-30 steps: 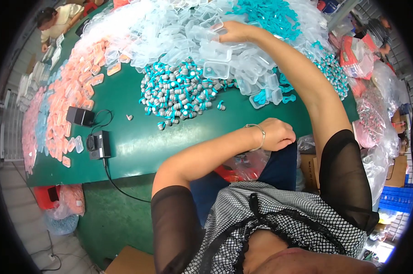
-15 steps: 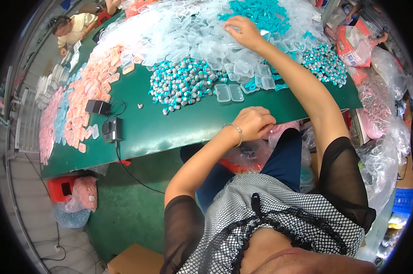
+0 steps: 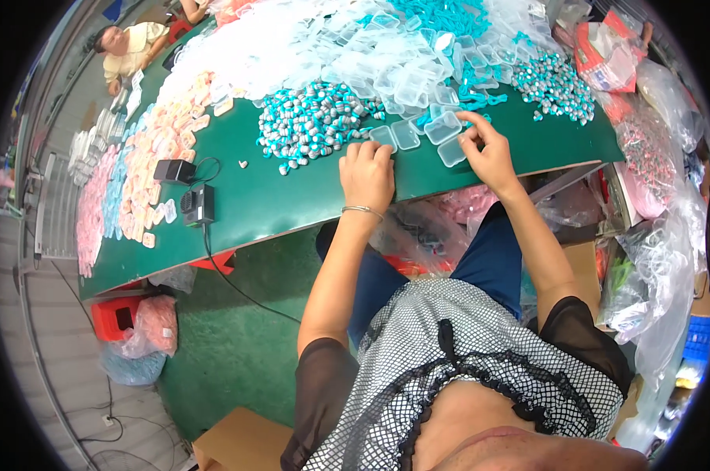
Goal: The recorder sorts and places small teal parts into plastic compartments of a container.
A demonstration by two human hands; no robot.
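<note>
A pair of hinged clear plastic box halves (image 3: 406, 135) lies open on the green table. My left hand (image 3: 368, 174) rests palm down over its left half, fingers curled together; whatever lies under the fingertips is hidden. To the right, my right hand (image 3: 488, 153) pinches the right edge of another open clear plastic case (image 3: 451, 151) between thumb and forefinger. This case is tilted on the table, its other half (image 3: 443, 128) toward the pile. Left of the hands sits a heap of small grey-and-teal round pieces (image 3: 312, 122).
A large pile of clear cases (image 3: 347, 59) covers the table's far side, with teal pieces (image 3: 457, 16) on it. More grey-and-teal pieces (image 3: 555, 86) lie right. Peach cases (image 3: 147, 157), a black corded device (image 3: 197, 206) and another person (image 3: 131, 47) are left. Plastic bags (image 3: 645, 165) crowd the right.
My right hand has come back from the far pile to the near edge, now with a clear case. My left hand has moved left and forward from the table edge onto the other case.
</note>
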